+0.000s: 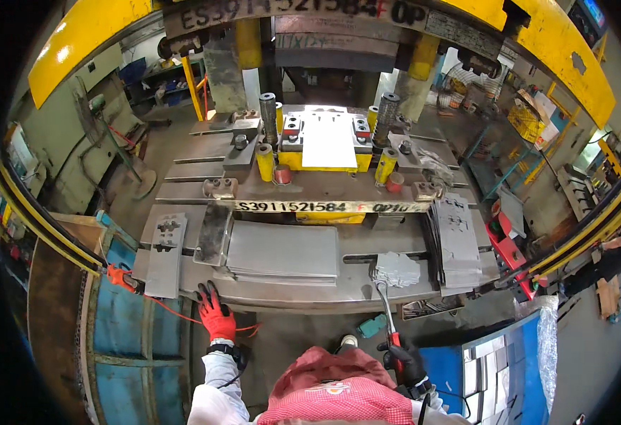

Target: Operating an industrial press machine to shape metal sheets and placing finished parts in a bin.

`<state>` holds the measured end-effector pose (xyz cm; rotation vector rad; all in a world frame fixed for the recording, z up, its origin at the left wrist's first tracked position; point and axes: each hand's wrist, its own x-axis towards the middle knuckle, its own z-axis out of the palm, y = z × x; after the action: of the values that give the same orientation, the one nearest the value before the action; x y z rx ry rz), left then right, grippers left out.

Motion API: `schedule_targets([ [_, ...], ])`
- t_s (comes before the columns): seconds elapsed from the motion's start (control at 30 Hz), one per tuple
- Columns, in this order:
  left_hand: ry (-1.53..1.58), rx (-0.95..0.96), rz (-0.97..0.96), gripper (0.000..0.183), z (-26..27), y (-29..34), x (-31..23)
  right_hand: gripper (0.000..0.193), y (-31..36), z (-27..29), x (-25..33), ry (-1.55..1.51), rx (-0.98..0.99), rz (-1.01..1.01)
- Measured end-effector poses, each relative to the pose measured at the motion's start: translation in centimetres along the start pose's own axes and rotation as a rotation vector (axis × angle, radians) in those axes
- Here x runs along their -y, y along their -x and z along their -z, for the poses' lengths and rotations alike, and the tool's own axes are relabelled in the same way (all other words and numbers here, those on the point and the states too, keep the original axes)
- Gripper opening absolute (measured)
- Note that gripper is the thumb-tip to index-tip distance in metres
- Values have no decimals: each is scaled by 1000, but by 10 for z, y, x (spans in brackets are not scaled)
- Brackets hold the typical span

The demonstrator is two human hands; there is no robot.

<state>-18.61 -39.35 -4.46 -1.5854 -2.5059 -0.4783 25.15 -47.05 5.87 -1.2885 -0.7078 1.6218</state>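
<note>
My left hand point(216, 316), in a red glove with dark fingertips, is at the front edge of the press bed point(289, 292). Its fingers are spread and nothing shows in them. In a black glove, my right hand point(404, 361) is closed round the red handle of long metal tongs point(388, 312). Their far end touches or lies just in front of a small pile of cut grey metal pieces point(397, 269). A stack of flat grey metal sheets point(282, 251) lies left of that pile. On the lower die point(324, 161), between guide posts, rests a bright sheet point(328, 138).
Formed metal parts are stacked at the bed's left point(165, 258) and right point(458, 244). The upper die point(335, 42) hangs above. A blue rack point(122, 304) stands at left, a blue bin point(441, 368) at right. An orange cord point(176, 309) runs near my left hand.
</note>
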Motion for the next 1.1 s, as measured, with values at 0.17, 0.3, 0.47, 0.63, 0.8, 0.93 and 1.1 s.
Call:
schedule_targets([
  [0.17,-2,-13,-28,73,-3,3,13,44,11,-11,1,-25,-9,17],
  [0.3,43,-5,-47,74,14,0,3,44,12,-10,0,-32,-11,47],
  [0.47,71,-33,-70,77,18,-1,1,45,10,-4,-4,-51,-17,46],
  [0.63,66,-40,-53,77,5,2,12,45,7,2,-4,-23,-2,53],
  [0.8,57,49,8,76,25,-1,-6,45,7,3,1,-12,8,43],
  [0.93,71,-11,-47,73,17,-2,1,51,6,6,-2,-41,37,27],
  [1.1,69,-35,-49,71,9,1,8,61,9,9,-6,-85,94,13],
])
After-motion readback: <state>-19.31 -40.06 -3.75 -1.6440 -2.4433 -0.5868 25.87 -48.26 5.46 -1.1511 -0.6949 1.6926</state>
